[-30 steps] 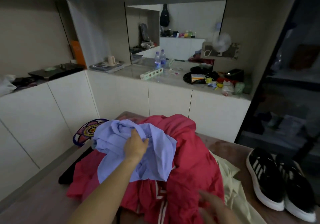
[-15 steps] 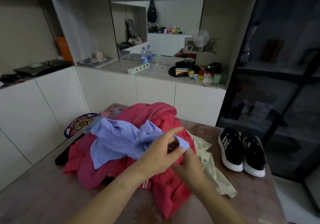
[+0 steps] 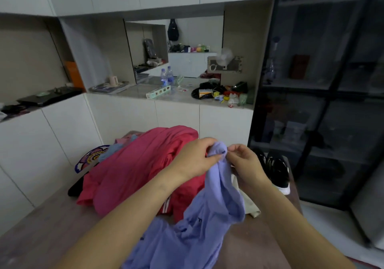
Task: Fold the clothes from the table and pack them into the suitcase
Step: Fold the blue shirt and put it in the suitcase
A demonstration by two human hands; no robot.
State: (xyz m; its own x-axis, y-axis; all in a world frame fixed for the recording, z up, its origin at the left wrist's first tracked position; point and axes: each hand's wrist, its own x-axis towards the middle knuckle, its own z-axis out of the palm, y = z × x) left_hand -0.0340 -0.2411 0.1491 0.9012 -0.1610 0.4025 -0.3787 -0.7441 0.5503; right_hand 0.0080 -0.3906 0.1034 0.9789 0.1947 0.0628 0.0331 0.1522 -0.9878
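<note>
Black pouch (image 3: 172,30), upper centre: a small white mark is showing on the front, too small to read as a brand.
Water bottles (image 3: 166,77), centre counter: blue labels are showing, with blurred lettering.
Long box (image 3: 158,91), centre counter: printed panels are running along the side, with no legible words.
Legible text: none is showing anywhere.

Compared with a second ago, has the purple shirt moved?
Yes. The purple shirt has come off the top of the red jacket: the left hand and right hand hold it up, hanging nearer the person.
</note>
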